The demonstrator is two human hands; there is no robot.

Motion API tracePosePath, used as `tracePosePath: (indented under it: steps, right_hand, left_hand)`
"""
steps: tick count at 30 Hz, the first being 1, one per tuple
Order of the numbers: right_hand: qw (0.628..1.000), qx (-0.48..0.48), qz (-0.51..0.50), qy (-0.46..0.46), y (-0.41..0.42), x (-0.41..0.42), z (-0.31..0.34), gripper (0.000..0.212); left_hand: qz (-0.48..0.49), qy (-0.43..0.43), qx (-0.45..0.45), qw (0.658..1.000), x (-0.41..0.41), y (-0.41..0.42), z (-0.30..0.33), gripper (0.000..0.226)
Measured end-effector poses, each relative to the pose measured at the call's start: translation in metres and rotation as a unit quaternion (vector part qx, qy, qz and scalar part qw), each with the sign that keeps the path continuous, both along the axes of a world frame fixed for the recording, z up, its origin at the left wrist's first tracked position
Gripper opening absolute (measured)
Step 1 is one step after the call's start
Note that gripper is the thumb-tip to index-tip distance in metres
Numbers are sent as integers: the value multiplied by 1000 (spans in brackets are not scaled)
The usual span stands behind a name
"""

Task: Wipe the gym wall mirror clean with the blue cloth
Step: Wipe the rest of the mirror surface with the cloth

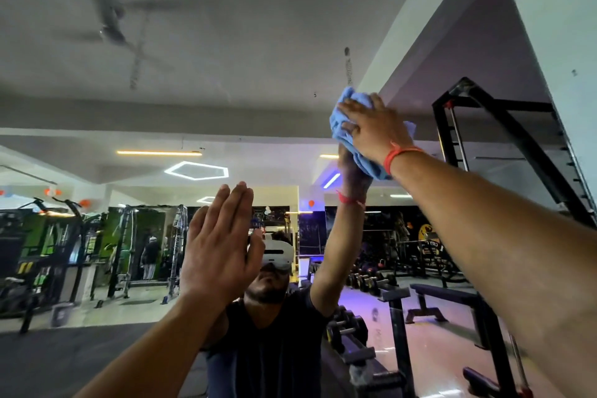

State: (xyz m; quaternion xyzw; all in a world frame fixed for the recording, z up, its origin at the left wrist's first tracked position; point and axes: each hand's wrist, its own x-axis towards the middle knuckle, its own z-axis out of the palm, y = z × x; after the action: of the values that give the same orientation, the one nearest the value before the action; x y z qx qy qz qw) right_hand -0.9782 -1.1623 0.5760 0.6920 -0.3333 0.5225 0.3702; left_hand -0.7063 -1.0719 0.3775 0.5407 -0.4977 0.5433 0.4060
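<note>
Both my hands are raised against the mirror (226,42). Right hand (374,129) presses the bunched blue cloth (342,126) flat on the glass, high up near the mirror's upper right edge, fingers spread over it and curling into the folds; an orange thread (399,155) circles that wrist. Left hand (219,245) lies lower, palm flat on the glass, fingers straight and together, gripping nothing. Around them the reflection shows my dark shirt, a white headset (279,255), dumbbell racks (365,281), benches and a black frame (504,139) at right.
</note>
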Motion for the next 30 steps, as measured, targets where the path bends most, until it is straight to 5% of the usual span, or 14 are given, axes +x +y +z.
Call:
tracePosePath:
  steps: [4, 7, 9, 11, 15, 18, 19, 23, 25, 28, 30]
  right_hand:
    - [990, -61, 123, -11, 5, 58, -52, 43]
    - [966, -48, 195, 162, 11, 65, -131, 47]
    - [933, -60, 160, 316, 5, 35, -160, 49]
    - [918, -80, 102, 374, -12, -9, -152, 52]
    - [992, -25, 54, 109, -33, -41, -113, 60]
    - [982, 9, 161, -93, -20, 14, -135, 53]
    - [980, 7, 186, -66, -13, 30, -153, 52]
    - [942, -70, 143, 294, -2, 10, -225, 50]
    - [930, -117, 62, 344, -21, -28, -220, 50]
    - [994, -35, 31, 96, -50, -76, -200, 57]
    - [987, 36, 102, -121, -50, -63, -208, 62]
  left_hand:
    - [5, -2, 4, 1000, 0, 2, 0, 72]
    - [3, 0, 5, 1000, 0, 3, -1, 70]
    - [1, 0, 6, 1000, 0, 3, 0, 70]
    - [1, 2, 10, 1000, 0, 3, 0, 70]
    - [8, 4, 12, 1000, -1, 3, -1, 70]
    - [6, -1, 8, 1000, -1, 3, 0, 70]
    - [7, -3, 3, 1000, -1, 4, 1, 70]
    - [14, -7, 3, 1000, -4, 5, 1, 70]
    - [20, -6, 12, 1000, -4, 7, 1, 71]
    - [24, -8, 13, 1000, -6, 9, 0, 72]
    - [17, -5, 10, 1000, -8, 9, 0, 72]
